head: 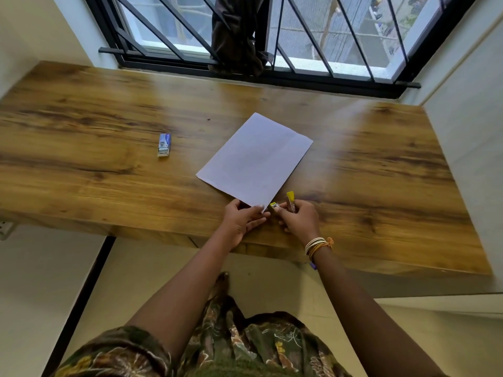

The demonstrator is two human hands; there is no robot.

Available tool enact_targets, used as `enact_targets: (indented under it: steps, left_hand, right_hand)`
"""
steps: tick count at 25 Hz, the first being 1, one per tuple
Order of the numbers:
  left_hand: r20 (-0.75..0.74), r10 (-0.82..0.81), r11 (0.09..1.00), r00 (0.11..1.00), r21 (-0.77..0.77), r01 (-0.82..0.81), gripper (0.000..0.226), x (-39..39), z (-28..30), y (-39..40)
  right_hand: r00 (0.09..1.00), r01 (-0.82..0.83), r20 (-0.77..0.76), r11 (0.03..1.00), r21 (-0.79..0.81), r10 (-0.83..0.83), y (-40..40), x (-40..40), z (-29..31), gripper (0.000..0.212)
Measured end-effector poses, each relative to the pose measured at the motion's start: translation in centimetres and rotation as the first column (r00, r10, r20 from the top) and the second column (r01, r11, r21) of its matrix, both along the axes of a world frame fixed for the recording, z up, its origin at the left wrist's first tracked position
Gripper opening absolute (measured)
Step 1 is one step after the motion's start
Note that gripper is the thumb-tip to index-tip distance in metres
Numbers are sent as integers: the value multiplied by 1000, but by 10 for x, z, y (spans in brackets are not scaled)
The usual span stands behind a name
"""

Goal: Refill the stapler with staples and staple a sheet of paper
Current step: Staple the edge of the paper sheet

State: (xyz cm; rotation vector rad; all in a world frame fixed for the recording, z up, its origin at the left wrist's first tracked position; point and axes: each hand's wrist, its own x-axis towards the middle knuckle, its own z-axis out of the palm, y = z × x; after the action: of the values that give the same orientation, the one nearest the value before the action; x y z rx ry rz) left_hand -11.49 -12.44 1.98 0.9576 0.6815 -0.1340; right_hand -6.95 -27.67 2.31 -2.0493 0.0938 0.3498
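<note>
A white sheet of paper lies tilted on the wooden table. My left hand pinches the sheet's near corner between thumb and fingers. My right hand grips a small yellow stapler, whose top arm is swung up and whose front end sits right beside that corner. A small blue and white staple box rests on the table to the left, well apart from both hands.
A barred window runs along the table's far edge, with a dark cloth hanging on the bars. White walls close in on the left and right. The near table edge is just below my hands.
</note>
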Motion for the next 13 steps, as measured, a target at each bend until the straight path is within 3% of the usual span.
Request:
enact_targets:
  steps: [5,9,13]
  left_hand:
    - [6,31,999,1000,-22,-31,25,1,0,0]
    - [-80,31,999,996,44,-28,20,6,2,-3]
    - [-128,16,995,992,104,-3,20,9,3,-4]
  right_hand:
    - [994,-89,46,985,-147,96,2,4,2,17]
    - [949,-185,187,930,-319,253,7,2,5,18]
    - [918,-223,257,928,-299,303,10,2,6,23]
